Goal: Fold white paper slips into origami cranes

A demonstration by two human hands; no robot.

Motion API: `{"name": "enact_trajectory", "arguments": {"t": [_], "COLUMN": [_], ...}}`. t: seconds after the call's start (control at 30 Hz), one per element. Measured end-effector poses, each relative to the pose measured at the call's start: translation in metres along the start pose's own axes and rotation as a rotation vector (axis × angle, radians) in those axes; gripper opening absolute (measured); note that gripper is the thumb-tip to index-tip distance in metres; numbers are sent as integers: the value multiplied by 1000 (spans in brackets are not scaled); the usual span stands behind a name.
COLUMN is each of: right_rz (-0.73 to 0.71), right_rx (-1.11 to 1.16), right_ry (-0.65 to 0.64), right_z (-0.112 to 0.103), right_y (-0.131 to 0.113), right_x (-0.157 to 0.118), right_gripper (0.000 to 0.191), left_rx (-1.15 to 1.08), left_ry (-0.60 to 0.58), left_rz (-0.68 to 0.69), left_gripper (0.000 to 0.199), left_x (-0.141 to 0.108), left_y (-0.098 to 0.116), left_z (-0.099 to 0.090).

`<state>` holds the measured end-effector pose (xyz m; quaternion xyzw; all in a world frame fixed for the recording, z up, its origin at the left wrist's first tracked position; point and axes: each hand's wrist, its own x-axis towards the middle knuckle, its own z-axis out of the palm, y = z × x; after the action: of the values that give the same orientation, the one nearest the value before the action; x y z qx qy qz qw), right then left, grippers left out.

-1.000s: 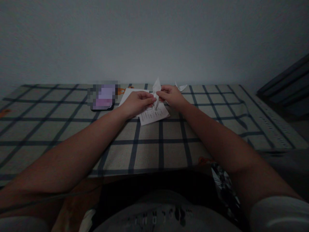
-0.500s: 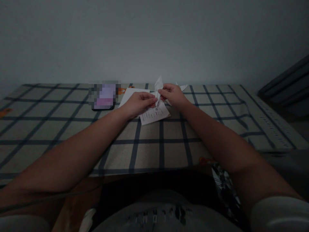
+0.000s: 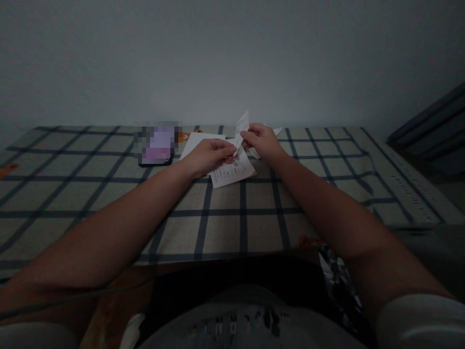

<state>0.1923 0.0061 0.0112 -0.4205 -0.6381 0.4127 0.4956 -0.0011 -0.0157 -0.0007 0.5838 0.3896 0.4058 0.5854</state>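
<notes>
Between my two hands is a thin, creased white piece of paper (image 3: 242, 124), its tip pointing up. My left hand (image 3: 212, 155) pinches its lower end between thumb and fingers. My right hand (image 3: 260, 139) pinches it higher up, on its right side. Beneath them lies a printed sheet (image 3: 234, 173) with lines of small text, partly covered by my left hand. A blank white sheet (image 3: 198, 142) lies behind my left hand. More white paper (image 3: 277, 131) shows behind my right hand, mostly hidden by it.
A checked tablecloth (image 3: 225, 228) covers the table, which meets a plain wall (image 3: 232, 58) at the back. To the left lies a phone (image 3: 156, 145), its screen blurred out. Dark slatted furniture (image 3: 432, 131) stands at the far right.
My right hand has shifted slightly up and to the right. The pinched paper now stands a little higher and leans further right. My left hand stays almost still.
</notes>
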Motion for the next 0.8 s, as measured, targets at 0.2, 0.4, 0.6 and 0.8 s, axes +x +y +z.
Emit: {"name": "enact_trajectory", "arguments": {"t": [0.2,0.4,0.6,0.8], "right_rz": [13,32,43,74], "right_rx": [44,37,62,67], "right_ry": [3,-62,-197,-203], "right_z": [1,2,0,-1], "right_y": [0,-5,-5,2], "right_x": [0,-2,-3,-1], "right_gripper": [22,24,23,23], "left_rx": [5,45,37,130], "left_ry": [-6,45,116,153], "left_rz": [13,17,86,195], "left_gripper": [29,20,28,33], "left_x": [0,-3,-2,2], "left_y": [4,3,2,3], "left_z": [0,5,5,-3]}}
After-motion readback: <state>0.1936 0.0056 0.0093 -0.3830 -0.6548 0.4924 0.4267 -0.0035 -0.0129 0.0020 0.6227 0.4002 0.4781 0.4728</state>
